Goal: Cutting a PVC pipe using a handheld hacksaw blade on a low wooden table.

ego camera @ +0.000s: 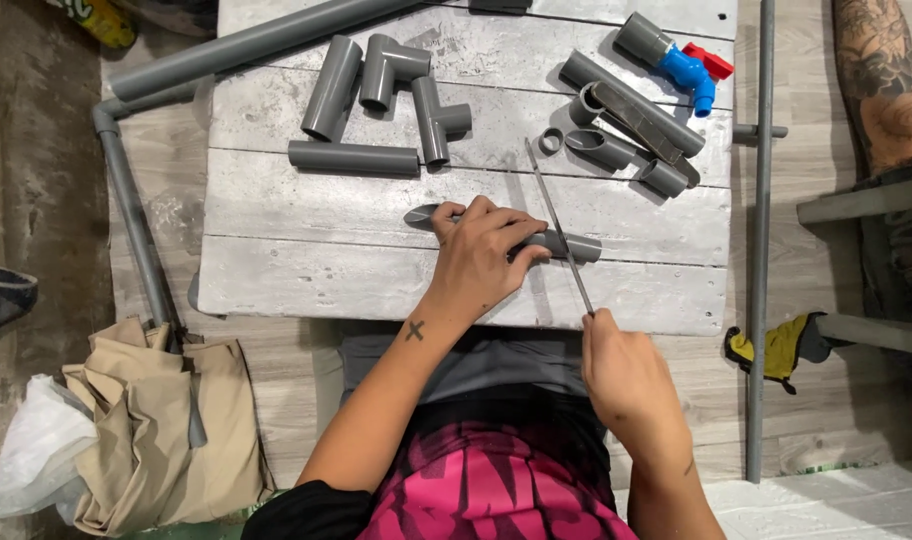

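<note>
My left grip (484, 250) clamps the grey pipe (574, 246) on the table (276, 280); my right grip (626, 370), closed around the saw blade (558, 225), lays it across the pipe.

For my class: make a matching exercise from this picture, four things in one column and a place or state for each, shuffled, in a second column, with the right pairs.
1. left hand
2. right hand
3. blue tap with red handle
4. yellow glove

a. far right part of the board
b. presses a short grey pipe down
c. off the board, beside a long thin pipe
d. holds a thin blade

Pairs: 1-b, 2-d, 3-a, 4-c
</note>
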